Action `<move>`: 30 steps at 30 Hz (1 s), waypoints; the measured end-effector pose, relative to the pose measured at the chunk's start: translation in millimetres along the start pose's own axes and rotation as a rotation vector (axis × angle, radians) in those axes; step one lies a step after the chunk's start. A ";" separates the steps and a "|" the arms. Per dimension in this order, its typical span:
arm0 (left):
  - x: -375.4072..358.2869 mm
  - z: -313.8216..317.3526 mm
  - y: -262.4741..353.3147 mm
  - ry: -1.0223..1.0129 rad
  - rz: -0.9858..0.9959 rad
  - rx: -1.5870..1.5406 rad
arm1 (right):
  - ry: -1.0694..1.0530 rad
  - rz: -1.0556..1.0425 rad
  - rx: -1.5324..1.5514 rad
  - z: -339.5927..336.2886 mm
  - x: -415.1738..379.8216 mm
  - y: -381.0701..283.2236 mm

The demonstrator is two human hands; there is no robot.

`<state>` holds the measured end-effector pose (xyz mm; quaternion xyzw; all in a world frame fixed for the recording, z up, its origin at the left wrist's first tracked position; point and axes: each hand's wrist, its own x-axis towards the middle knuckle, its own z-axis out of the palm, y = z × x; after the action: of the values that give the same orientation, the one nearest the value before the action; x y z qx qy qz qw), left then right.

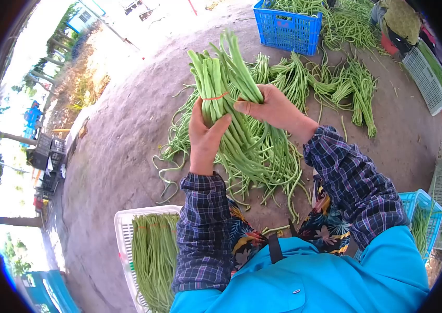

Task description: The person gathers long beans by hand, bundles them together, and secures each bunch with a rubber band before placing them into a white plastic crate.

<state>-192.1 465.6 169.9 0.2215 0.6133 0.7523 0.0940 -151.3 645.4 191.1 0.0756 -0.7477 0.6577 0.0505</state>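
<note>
My left hand (206, 136) is closed around a bundle of long green beans (212, 78), which a red band (214, 97) ties near its upper end. Beside it, my right hand (274, 108) grips a second bunch of long beans (238, 65), thumb pressed across the stalks. The two bunches touch, and their tails hang down together between my arms. Below them a loose heap of long beans (179, 136) lies on the ground. The beans in my hands hide part of that heap.
A white crate (123, 245) of banded beans stands at my lower left. Several bean bunches (359, 91) lie on the ground ahead, near a blue crate (289, 32). At the right are a light blue crate (420, 198), a grey crate (423, 81) and part of another person (398, 21).
</note>
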 end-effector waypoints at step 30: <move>-12.3 -70.6 -3.4 0.343 0.091 -0.686 | 0.548 -0.238 1.081 -201.4 -88.8 19.4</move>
<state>-213.4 399.1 153.3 0.0754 0.3224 0.9432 0.0251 -72.2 851.6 182.7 0.0017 -0.2547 0.9291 0.2683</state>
